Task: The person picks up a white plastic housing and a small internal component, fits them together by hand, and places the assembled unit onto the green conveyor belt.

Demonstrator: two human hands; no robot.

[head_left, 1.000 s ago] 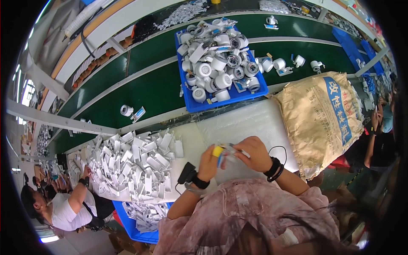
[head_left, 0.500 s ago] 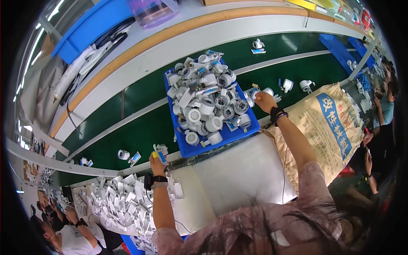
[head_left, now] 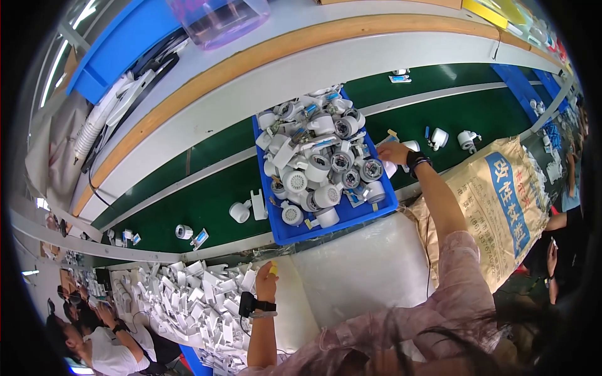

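Close to the right side of a blue bin (head_left: 392, 202), my right hand (head_left: 394, 152) has its fingers closed on a white round housing (head_left: 390, 168), partly covered by the fingers. The bin is heaped with white round housings (head_left: 316, 166) that have clear fronts and small blue-and-white parts. Over the near worktop (head_left: 293, 301), my left hand (head_left: 267, 287) is curled, with a yellow band at a fingertip. Whatever lies within its fingers is hidden. A pile of white plastic pieces (head_left: 194, 294) lies just left of it.
The green conveyor (head_left: 157, 216) carries a white housing (head_left: 239, 212), an upright white bracket (head_left: 258, 205) and other scattered units. A tan paper sack (head_left: 483, 213) lies at the right. Above runs a wood-edged shelf (head_left: 251, 53). Other people sit at lower left and far right.
My left hand has drawn back from the conveyor to the worktop, without the blue-and-white part it held. A housing and bracket now show left of the bin. My right hand stays beside the bin.
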